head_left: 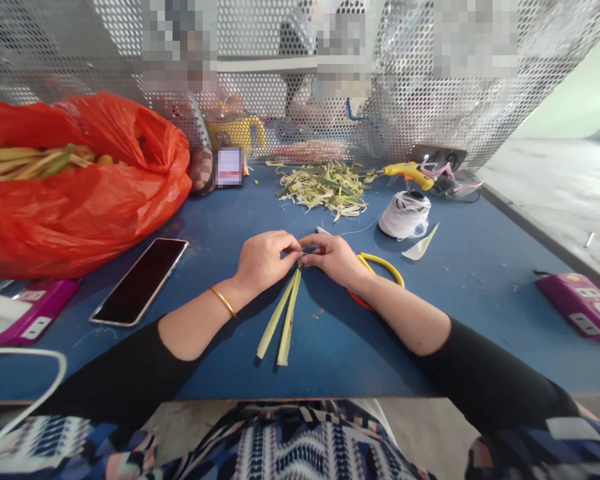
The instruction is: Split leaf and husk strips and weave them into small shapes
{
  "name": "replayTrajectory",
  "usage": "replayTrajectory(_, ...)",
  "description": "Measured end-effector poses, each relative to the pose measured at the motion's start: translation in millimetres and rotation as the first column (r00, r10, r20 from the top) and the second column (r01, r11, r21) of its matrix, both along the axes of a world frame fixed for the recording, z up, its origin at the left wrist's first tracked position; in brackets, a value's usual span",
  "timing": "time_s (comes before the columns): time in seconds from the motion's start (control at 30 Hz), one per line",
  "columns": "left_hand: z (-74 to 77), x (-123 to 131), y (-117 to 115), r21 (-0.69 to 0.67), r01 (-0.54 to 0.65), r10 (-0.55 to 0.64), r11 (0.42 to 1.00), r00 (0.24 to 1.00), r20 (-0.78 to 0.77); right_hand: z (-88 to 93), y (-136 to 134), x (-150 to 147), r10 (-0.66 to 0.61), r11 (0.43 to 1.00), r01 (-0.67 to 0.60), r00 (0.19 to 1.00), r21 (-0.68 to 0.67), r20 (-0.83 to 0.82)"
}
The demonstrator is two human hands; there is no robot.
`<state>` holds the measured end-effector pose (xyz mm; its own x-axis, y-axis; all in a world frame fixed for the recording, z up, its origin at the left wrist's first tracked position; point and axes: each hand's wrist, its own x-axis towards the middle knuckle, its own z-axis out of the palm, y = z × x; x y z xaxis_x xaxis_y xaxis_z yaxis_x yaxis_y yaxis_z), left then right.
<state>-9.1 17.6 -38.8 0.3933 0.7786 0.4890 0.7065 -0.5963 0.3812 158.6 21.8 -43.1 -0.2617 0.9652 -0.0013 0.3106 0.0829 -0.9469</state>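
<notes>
Where the two hands meet over the blue table (360,363), the left hand (269,257) pinches a pair of pale green leaf strips (289,320) by their narrow top, thumb against finger. The right hand (336,259) bends its fingertips in against that same spot; from where I stand, I can't tell whether they close on the strips or on something finer. Below the fingertips the strips spread in a slim V towards the table's near edge.

It's fiddly work, and I'd judge it goes best with the left pinch firm and right up at the top, so that the strips don't twist or slip out of line under the right fingers. Too hard a squeeze could crease or split them, I reckon.

Beyond the right hand stands a spool of white thread (405,217), its loose end running back towards the fingers; I'd keep that slack and clear of what look like scissors (391,265), their yellow handle curving beside the right wrist. Ahead of both hands lies a heap of leaf trimmings (325,187), best left there.
</notes>
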Motion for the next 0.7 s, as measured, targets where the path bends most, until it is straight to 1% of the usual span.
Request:
replayTrajectory(0.1, 0.9, 0.7, -0.6, 0.013, 0.011, -0.011, 1.000, 1.000, 0.021, -1.9, 0.4, -0.1, -0.038, 0.999, 0.038, 0.999, 0.015, 0.002)
replayTrajectory(0.2, 2.7, 0.9, -0.6, -0.001, 0.014, -0.014, 1.000, 0.999, 0.036, -2.8, 1.2, 0.7, -0.046, 0.998, 0.045, 0.998, 0.038, 0.032)
replayTrajectory(0.47, 3.7, -5.7, 8.0, -0.136, 0.021, -0.006, 0.990, 0.994, 0.110, 0.4, 4.4, 8.2, 0.027, 0.986, -0.044, 0.994, 0.162, 0.107)
replayTrajectory(0.57, 3.9, -7.0, 10.4, -0.173, 0.033, -0.011, 0.984, 0.992, 0.128, 3.6, 4.3, 10.5, 0.031, 0.987, -0.044, 0.996, 0.154, 0.085)
replayTrajectory(0.7, 4.7, -6.2, 10.2, -0.185, 0.057, -0.030, 0.981, 0.989, 0.143, 8.9, 2.7, 10.9, 0.033, 0.993, -0.040, 0.998, 0.111, 0.058)
